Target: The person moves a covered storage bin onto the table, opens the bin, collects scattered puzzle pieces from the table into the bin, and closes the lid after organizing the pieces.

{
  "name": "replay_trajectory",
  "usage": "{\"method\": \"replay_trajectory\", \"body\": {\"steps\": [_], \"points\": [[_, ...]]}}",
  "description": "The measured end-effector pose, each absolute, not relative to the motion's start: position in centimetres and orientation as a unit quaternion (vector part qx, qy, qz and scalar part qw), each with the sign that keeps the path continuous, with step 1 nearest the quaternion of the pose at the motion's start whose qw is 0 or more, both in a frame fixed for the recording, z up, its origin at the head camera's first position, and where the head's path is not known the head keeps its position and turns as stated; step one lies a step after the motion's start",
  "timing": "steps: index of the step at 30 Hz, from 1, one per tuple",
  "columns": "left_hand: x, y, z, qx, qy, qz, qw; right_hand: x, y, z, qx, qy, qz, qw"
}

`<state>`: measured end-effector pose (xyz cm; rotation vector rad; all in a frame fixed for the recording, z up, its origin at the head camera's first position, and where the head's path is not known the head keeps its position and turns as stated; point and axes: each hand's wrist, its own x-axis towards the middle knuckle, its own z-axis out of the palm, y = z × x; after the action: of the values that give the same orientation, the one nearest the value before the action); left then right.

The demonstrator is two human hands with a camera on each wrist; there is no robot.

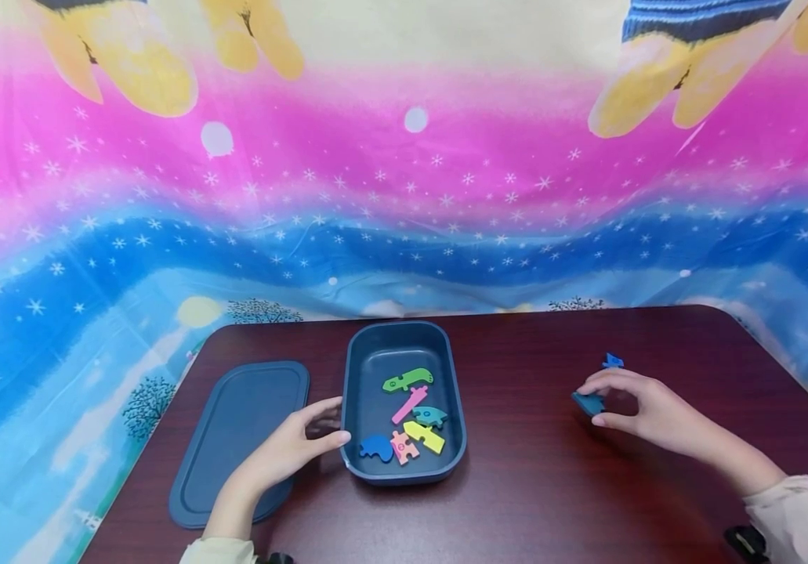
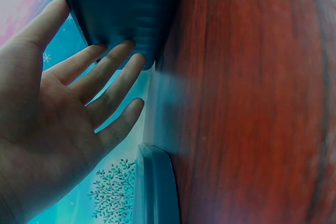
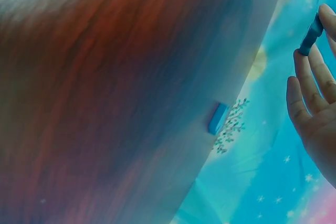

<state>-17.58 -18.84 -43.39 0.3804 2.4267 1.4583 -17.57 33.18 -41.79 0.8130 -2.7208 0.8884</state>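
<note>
A dark blue tray (image 1: 351, 392) stands mid-table and holds several coloured puzzle pieces, among them a green one (image 1: 407, 381) and a yellow one (image 1: 425, 436). My left hand (image 1: 338, 421) rests straight-fingered against the tray's left wall, thumb at the rim. The left wrist view shows the fingertips (image 2: 128, 56) touching that wall (image 2: 126, 9). On the right, my right hand (image 1: 588, 406) pinches a dark blue piece (image 1: 587, 401) just above the table. The right wrist view shows the same piece (image 3: 312, 33) between the fingers. Another blue piece (image 1: 612, 361) lies just behind the hand.
The tray's dark blue lid (image 1: 241, 435) lies flat on the dark wood table (image 1: 530, 486), left of the tray and under my left forearm. A bright pink and blue starry cloth (image 1: 404, 196) hangs behind the table. In the right wrist view the loose blue piece (image 3: 218, 118) sits near the table's edge.
</note>
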Motion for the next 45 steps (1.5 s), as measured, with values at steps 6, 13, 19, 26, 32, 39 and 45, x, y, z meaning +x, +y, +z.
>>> {"method": "replay_trajectory", "body": {"steps": [6, 13, 19, 26, 32, 39, 45], "points": [[-17.5, -18.9, -43.3, 0.132, 0.84, 0.506, 0.142, -17.6, 31.8, -41.2, 0.313, -0.896, 0.301, 0.099], [-17.6, -18.8, -43.3, 0.136, 0.84, 0.505, 0.144, -17.6, 30.9, -40.9, 0.341, -0.883, 0.308, 0.096], [-17.6, -18.8, -43.3, 0.133, 0.841, 0.504, 0.144, -17.5, 30.0, -40.5, 0.341, -0.879, 0.32, 0.091], [-17.5, -18.8, -43.2, 0.127, 0.84, 0.506, 0.147, -17.5, 28.5, -40.1, 0.36, -0.862, 0.345, 0.085], [-17.5, -18.7, -43.2, 0.13, 0.838, 0.509, 0.149, -17.5, 27.1, -39.9, 0.367, -0.854, 0.362, 0.067], [-17.5, -18.8, -43.3, 0.128, 0.838, 0.509, 0.148, -17.6, 25.6, -40.0, 0.381, -0.843, 0.375, 0.059], [-17.6, -18.8, -43.3, 0.129, 0.839, 0.508, 0.146, -17.7, 24.4, -40.0, 0.387, -0.839, 0.379, 0.06]]}}
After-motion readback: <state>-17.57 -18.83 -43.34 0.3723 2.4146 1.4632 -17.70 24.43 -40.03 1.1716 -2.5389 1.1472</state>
